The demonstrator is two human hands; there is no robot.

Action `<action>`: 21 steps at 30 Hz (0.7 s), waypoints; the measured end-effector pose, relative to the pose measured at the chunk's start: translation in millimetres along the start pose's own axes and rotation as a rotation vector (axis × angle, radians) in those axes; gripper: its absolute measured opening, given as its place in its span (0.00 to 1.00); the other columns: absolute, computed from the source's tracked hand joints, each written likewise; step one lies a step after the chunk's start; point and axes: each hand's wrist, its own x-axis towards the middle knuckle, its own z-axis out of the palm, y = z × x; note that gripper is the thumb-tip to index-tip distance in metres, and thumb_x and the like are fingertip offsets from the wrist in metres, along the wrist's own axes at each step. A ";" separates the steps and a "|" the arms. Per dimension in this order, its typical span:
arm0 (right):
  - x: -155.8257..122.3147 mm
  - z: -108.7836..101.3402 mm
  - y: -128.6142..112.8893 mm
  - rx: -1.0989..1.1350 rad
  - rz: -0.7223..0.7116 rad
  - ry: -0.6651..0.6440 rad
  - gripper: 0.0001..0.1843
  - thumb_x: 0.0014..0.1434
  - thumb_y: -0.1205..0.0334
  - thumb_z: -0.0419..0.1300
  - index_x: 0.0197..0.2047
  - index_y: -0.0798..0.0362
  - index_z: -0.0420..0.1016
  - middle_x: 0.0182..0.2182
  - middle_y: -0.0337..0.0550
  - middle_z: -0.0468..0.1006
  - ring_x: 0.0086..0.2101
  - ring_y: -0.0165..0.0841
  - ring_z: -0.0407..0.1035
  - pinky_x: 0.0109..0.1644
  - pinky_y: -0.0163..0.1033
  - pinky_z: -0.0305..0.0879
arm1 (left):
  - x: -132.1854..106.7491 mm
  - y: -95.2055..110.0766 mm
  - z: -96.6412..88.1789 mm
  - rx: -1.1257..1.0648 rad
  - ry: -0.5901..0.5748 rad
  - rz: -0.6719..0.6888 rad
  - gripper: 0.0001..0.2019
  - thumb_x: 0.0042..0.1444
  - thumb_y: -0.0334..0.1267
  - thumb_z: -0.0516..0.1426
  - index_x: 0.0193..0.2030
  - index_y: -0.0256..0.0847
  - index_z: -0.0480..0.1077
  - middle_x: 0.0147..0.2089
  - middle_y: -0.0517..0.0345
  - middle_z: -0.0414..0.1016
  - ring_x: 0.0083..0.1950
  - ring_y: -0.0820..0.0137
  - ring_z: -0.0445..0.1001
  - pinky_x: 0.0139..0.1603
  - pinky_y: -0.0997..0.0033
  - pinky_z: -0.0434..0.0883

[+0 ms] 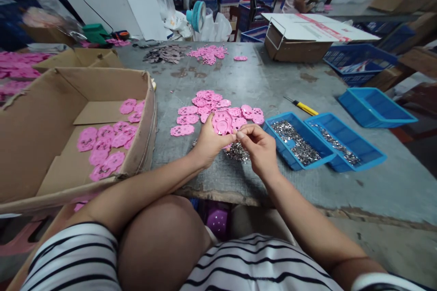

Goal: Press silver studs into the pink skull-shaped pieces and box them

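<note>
My left hand point(207, 142) is closed on a pink plastic plate point(222, 122), held just above the grey table point(239, 77). My right hand point(258, 146) is pinched beside the plate's right edge; what is between its fingertips is too small to name. Under both hands lies a small heap of metal bits point(238, 151). Behind the held plate, a cluster of pink plates point(208, 107) lies flat on the table.
A large cardboard box point(41, 145) with pink plates inside stands at my left. Two blue trays point(297, 141) point(344, 143) of metal pieces sit at my right, a yellow utility knife point(305, 107) behind them. Another blue tray point(375, 107), more boxes and another person are farther back.
</note>
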 end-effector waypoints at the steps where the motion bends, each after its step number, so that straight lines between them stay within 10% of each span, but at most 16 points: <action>1: 1.2 -1.7 -0.5 0.024 0.013 -0.023 0.09 0.52 0.59 0.65 0.24 0.51 0.72 0.27 0.38 0.71 0.29 0.29 0.63 0.33 0.37 0.62 | -0.9 1.7 -0.3 -0.019 -0.050 -0.030 0.28 0.33 0.31 0.68 0.42 0.40 0.62 0.35 0.59 0.71 0.36 0.70 0.72 0.33 0.72 0.71; 12: 10.6 -20.0 -18.5 -0.104 -0.034 -0.183 0.06 0.53 0.62 0.65 0.25 0.48 0.75 0.45 0.45 0.72 0.49 0.38 0.66 0.54 0.49 0.65 | -4.0 13.4 -1.9 -0.273 -0.421 -0.197 0.26 0.49 0.56 0.60 0.48 0.39 0.66 0.32 0.53 0.75 0.34 0.60 0.78 0.25 0.68 0.73; 21: 14.7 -23.2 -24.4 -0.214 -0.097 -0.331 0.08 0.56 0.63 0.63 0.26 0.51 0.74 0.45 0.46 0.71 0.54 0.41 0.63 0.57 0.52 0.62 | -3.0 10.4 -4.9 -0.260 -0.547 -0.187 0.27 0.57 0.56 0.52 0.53 0.35 0.65 0.32 0.52 0.76 0.32 0.63 0.78 0.23 0.70 0.73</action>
